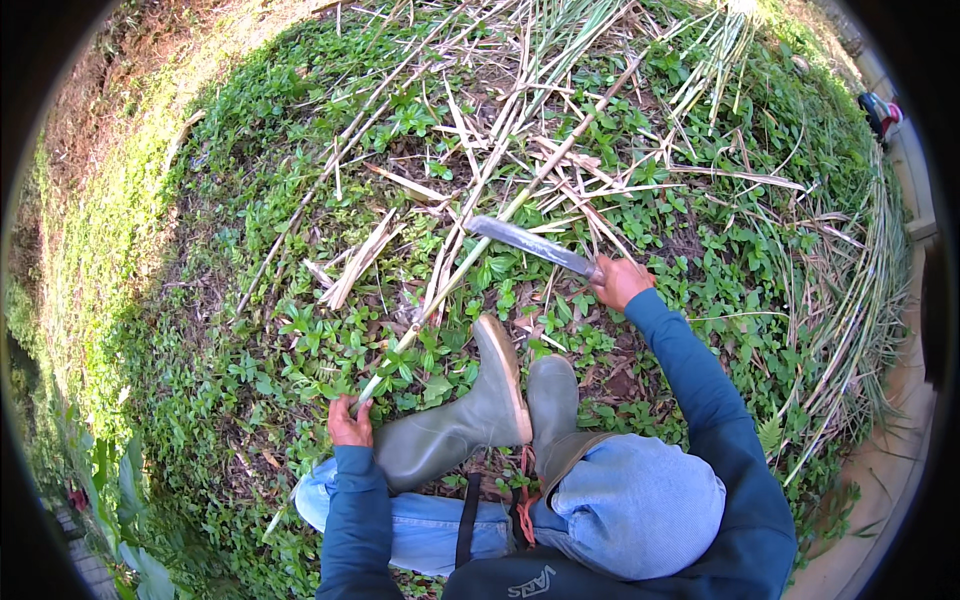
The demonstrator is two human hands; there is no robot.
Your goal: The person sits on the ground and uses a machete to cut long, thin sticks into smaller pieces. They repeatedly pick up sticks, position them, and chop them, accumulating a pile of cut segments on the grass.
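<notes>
My left hand (350, 422) is closed around a long, thin, pale green stalk (455, 278) near its lower end, beside my bent left leg. From there the stalk slants up and to the right over the ground, turning browner toward its far end. My right hand (622, 283) grips a machete (530, 243) by its handle, which the fingers mostly cover. The broad grey blade points left, its tip end crossing over the stalk; whether they touch, I cannot tell.
Green rubber boots (430, 440) and denim-covered legs lie close below the stalk. Dry split strips (362, 258) litter the low green plants. Bundles of green stalks lie at the top (570, 45) and far right (850, 320). A pale curved edge (890, 460) borders the right side.
</notes>
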